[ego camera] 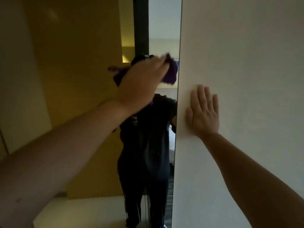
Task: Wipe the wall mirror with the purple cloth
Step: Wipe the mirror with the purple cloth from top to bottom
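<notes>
The tall wall mirror (pixel 162 27) runs down the middle of the head view, its right edge meeting a white wall. A crumpled purple cloth (pixel 171 73) lies against the glass near that edge, at about head height. My left hand (pixel 141 84) presses the cloth onto the mirror with fingers stretched over it; the hand looks blurred. My right hand (pixel 204 112) rests flat on the white wall just right of the mirror, fingers straight and pointing up. The glass reflects a person in dark clothes.
The white wall (pixel 243 63) fills the right half of the view. A yellow-brown panel (pixel 74 79) and a dark vertical frame (pixel 141 23) show on the left. A pale ledge (pixel 85 211) sits at the bottom left.
</notes>
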`<control>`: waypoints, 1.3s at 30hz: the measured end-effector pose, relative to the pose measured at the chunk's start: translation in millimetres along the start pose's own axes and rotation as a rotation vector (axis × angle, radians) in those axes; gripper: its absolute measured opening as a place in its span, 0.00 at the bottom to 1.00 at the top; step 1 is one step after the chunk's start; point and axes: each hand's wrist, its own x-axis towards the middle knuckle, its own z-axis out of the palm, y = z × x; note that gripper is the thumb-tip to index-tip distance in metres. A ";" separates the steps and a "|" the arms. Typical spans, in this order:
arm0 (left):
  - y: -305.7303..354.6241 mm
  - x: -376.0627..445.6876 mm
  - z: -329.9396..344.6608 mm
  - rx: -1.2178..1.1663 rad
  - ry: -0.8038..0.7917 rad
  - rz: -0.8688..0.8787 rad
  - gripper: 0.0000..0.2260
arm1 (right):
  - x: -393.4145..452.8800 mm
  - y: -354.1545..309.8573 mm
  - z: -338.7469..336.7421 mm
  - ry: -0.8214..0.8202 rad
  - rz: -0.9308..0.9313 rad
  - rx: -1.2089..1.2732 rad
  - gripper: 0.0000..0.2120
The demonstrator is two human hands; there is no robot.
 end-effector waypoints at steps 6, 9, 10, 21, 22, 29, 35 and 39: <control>-3.2 46.7 4.9 0.137 -0.052 0.008 0.20 | -0.4 3.4 3.3 0.017 -0.019 -0.015 0.28; 29.8 -7.4 15.5 0.116 -0.128 0.132 0.21 | -0.4 3.6 4.7 0.049 -0.031 0.000 0.28; 42.6 -32.4 19.1 0.088 -0.157 0.177 0.21 | -0.4 3.7 5.0 0.054 -0.035 0.005 0.28; 130.5 -232.7 42.8 0.054 -0.362 0.383 0.23 | 0.2 3.1 2.2 0.032 -0.021 0.006 0.28; 130.6 -232.2 41.9 0.048 -0.361 0.379 0.23 | 0.2 2.2 1.0 0.017 -0.013 0.010 0.28; 130.6 -217.3 20.5 -0.110 -0.405 0.290 0.18 | 2.2 -2.8 -14.2 -0.128 0.017 0.017 0.29; 115.5 -220.4 -18.5 -0.254 -0.431 0.192 0.18 | 2.7 -19.1 -44.1 -0.286 0.107 0.071 0.31; 82.9 -248.0 -59.5 -0.238 -0.397 0.155 0.18 | -24.4 -55.8 -65.8 -0.278 0.178 0.117 0.32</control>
